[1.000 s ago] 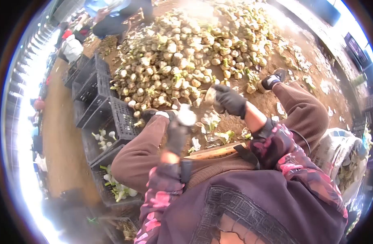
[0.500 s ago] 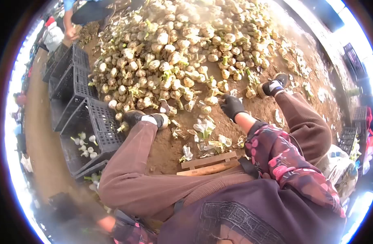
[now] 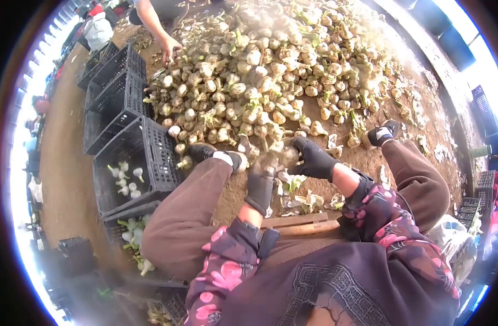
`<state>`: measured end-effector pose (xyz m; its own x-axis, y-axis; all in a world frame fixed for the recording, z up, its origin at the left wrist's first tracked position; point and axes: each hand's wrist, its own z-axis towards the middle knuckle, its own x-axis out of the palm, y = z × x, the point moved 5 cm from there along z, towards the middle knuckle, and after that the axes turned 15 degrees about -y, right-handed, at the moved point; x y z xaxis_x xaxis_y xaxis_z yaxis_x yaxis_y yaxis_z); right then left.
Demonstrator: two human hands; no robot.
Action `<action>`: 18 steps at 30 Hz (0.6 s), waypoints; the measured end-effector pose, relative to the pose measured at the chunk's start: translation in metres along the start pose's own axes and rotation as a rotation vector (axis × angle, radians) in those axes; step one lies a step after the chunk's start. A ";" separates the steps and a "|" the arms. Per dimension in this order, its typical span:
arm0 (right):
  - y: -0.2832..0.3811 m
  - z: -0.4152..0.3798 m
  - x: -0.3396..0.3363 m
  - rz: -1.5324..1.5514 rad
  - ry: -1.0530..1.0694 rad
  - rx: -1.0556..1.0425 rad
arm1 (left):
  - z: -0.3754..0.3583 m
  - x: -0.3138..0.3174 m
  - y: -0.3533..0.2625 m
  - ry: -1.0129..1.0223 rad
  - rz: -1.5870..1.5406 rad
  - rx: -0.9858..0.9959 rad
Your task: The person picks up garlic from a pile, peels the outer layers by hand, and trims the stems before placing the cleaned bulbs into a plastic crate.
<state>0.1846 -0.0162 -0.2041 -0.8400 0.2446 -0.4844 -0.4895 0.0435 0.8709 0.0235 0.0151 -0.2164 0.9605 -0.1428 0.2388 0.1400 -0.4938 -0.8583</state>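
My right hand (image 3: 314, 158), in a black glove, is closed around a dirty garlic bulb (image 3: 288, 156) just in front of the big heap of garlic bulbs (image 3: 249, 70). Beside it my left hand (image 3: 261, 185), gloved as well, points up toward the same bulb with its fingers curled. Blur at its fingertips hides what they grip. Below the hands, loose garlic skins (image 3: 309, 201) lie on the soil.
Black plastic crates (image 3: 162, 155) line the left side; the nearest ones hold cleaned white garlic bulbs (image 3: 130, 185). A wooden board (image 3: 300, 223) lies by my lap. Another person's hand (image 3: 170, 49) reaches to the heap's far left. A white sack (image 3: 447, 233) sits at right.
My left hand has come up from the crates at lower left to meet the right. My right hand has drawn slightly nearer with a bulb. The other person's hand has moved onto the heap.
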 end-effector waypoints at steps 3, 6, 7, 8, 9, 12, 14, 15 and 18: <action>0.066 -0.026 -0.007 -0.304 -0.019 -0.189 | 0.004 0.003 0.007 0.079 0.091 0.190; 0.080 -0.045 -0.008 -0.043 -0.164 -0.175 | -0.011 0.000 -0.001 0.047 0.017 0.099; 0.084 -0.049 -0.010 -0.033 -0.190 -0.161 | -0.017 -0.001 -0.001 0.054 0.014 -0.033; 0.087 -0.051 -0.010 -0.040 -0.194 -0.163 | -0.019 -0.001 -0.004 0.062 0.010 -0.031; 0.094 -0.052 -0.011 -0.087 -0.220 -0.263 | -0.020 0.000 -0.008 0.085 0.041 0.012; 0.108 -0.059 -0.013 -0.172 -0.222 -0.358 | -0.028 -0.003 -0.012 0.140 0.082 0.047; 0.101 -0.059 -0.014 0.028 -0.123 -0.040 | -0.030 -0.001 -0.017 0.205 0.096 0.046; 0.101 -0.058 -0.016 -0.084 -0.143 -0.132 | -0.022 -0.001 -0.006 0.300 -0.079 -0.023; 0.093 -0.053 -0.027 -0.108 -0.255 -0.128 | -0.028 0.004 -0.014 0.398 -0.169 -0.050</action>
<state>0.1499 -0.0705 -0.1145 -0.7037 0.4808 -0.5231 -0.6118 -0.0357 0.7902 0.0184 -0.0022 -0.1909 0.7561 -0.3712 0.5390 0.2663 -0.5779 -0.7715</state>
